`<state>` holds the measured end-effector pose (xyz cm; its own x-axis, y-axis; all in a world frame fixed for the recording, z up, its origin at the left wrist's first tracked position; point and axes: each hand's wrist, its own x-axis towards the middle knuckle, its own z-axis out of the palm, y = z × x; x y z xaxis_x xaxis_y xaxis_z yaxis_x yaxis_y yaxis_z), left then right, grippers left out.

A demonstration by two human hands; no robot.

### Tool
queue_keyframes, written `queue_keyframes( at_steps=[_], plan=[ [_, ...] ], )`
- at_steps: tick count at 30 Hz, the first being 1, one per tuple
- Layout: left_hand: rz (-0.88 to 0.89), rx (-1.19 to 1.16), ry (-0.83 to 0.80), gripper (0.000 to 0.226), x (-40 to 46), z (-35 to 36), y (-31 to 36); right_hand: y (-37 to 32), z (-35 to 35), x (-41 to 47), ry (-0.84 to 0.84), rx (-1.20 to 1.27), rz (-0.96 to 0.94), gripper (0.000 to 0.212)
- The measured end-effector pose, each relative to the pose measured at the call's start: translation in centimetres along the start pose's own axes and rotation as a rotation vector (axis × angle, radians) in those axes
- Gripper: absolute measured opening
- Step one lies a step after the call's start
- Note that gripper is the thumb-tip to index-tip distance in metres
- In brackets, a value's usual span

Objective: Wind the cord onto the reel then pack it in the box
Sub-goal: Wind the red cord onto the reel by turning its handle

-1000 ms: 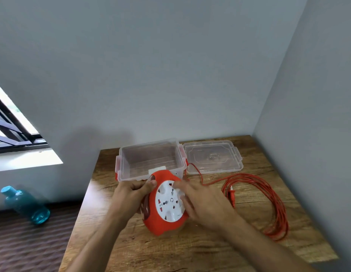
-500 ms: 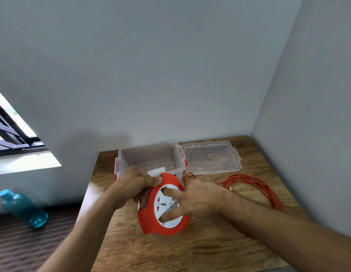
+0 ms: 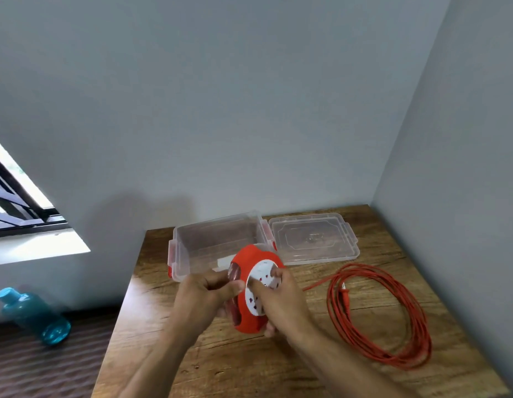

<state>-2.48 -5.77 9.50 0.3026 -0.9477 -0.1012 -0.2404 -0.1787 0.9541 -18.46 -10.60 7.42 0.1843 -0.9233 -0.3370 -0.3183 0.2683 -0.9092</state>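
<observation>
Both hands hold a round orange cord reel (image 3: 251, 285) just above the wooden table (image 3: 278, 366). The left hand (image 3: 202, 298) grips the reel's left side, with the thumb on the orange rim. The right hand (image 3: 281, 301) holds the right side, and its fingers (image 3: 256, 287) press on the white face with the plug holes. The reel is tipped so the white face looks up and to the right. The long orange cord (image 3: 393, 317) lies in loose loops on the table to the right, well apart from the hands. Its plug (image 3: 345, 295) rests inside the loops. Just behind the reel sits an open clear box (image 3: 218, 242) with red clips. Its clear lid (image 3: 312, 239) lies flat beside it. A blue bottle (image 3: 34, 315) lies on the floor to the left.
</observation>
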Motion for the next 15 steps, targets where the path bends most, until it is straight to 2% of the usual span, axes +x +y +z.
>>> queue_keyframes(
  at_steps=[1, 2, 3, 4, 5, 6, 7, 9, 12, 14, 15],
  plan=[
    [-0.010, -0.012, 0.016, 0.011, 0.0, -0.1, -0.1, -0.2, -0.1, 0.0, -0.069, 0.193, 0.126, 0.054],
    [-0.020, -0.021, 0.030, 0.012, 0.1, -0.3, -0.4, -0.4, -0.4, 0.0, -0.119, 0.282, 0.187, 0.048],
    [-0.037, -0.038, 0.042, 0.012, 0.1, -0.6, -0.4, -0.5, -1.0, -0.2, -0.130, 0.246, 0.158, 0.043],
    [-0.044, -0.052, 0.051, 0.012, 0.3, -1.0, -0.5, -0.7, -1.7, -0.3, -0.099, 0.069, 0.040, 0.039],
    [-0.055, -0.065, 0.055, 0.013, 0.5, -1.4, -0.5, -0.6, -2.6, -0.4, -0.029, -0.211, -0.157, 0.036],
    [-0.061, -0.065, 0.051, 0.015, 0.8, -1.7, -0.6, -0.6, -3.5, -0.3, 0.043, -0.522, -0.411, 0.036],
    [-0.069, -0.056, 0.040, 0.018, 1.0, -2.1, -0.6, -0.6, -4.3, -0.3, 0.039, -0.792, -0.652, 0.040],
    [-0.089, -0.034, 0.010, 0.027, 1.5, -2.6, -0.5, -1.1, -6.0, 0.2, -0.171, -1.138, -0.997, 0.058],
    [-0.126, 0.006, -0.054, 0.048, 2.3, -3.5, 0.2, -2.0, -7.4, 1.0, -0.424, -1.403, -1.286, 0.069],
    [-0.164, 0.048, -0.141, 0.054, 2.8, -3.8, 1.0, -2.5, -7.3, 1.3, -0.521, -1.522, -1.332, 0.057],
    [-0.181, 0.074, -0.194, 0.051, 3.0, -3.9, 1.4, -2.6, -7.3, 1.8, -0.550, -1.498, -1.307, 0.050]
  ],
)
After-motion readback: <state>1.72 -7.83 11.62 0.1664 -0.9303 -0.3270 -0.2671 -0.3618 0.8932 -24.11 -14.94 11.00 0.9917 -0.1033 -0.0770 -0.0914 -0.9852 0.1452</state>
